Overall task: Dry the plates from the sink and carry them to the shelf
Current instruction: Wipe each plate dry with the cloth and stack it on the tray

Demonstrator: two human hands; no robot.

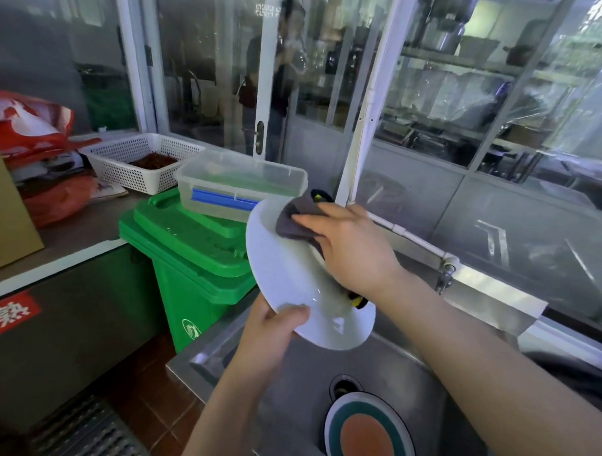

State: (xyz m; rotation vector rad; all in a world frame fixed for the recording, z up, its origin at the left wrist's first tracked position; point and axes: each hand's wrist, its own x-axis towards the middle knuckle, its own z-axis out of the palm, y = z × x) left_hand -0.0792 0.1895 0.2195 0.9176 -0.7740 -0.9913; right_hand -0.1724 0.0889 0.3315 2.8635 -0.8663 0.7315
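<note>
Two plates are in view. One is a plain white plate [287, 262], held tilted above the steel sink [417, 377]. The left hand [272, 327] grips its lower rim, thumb curled over the front face and the other fingers hidden behind it. The right hand [348, 243] presses a dark grey cloth [296, 217] against the upper part of the plate's face; its fingers [313, 220] lie fairly straight and close together on top of the cloth. Yellow-and-black trim of the cloth shows at the plate's upper edge and again below the right wrist.

The second plate [366, 430] lies at the bottom of the sink, near the drain [344, 385]. It has an orange centre, a dark green ring and a pale rim; its lower part is cut off by the picture's edge.

Left of the sink stands a green wheeled bin [191, 265] with its lid closed. A clear plastic container [240, 185] with a blue clip rests on that lid, just behind the white plate. Further left, a white perforated basket [137, 158] holding something dark reddish sits on a tabletop [78, 232], beside red plastic bags [23, 125] and a cardboard box [2, 211]. Glass panes in white frames [459, 103] rise behind the sink, and a white pipe [412, 237] runs along the wall just above its back rim.
</note>
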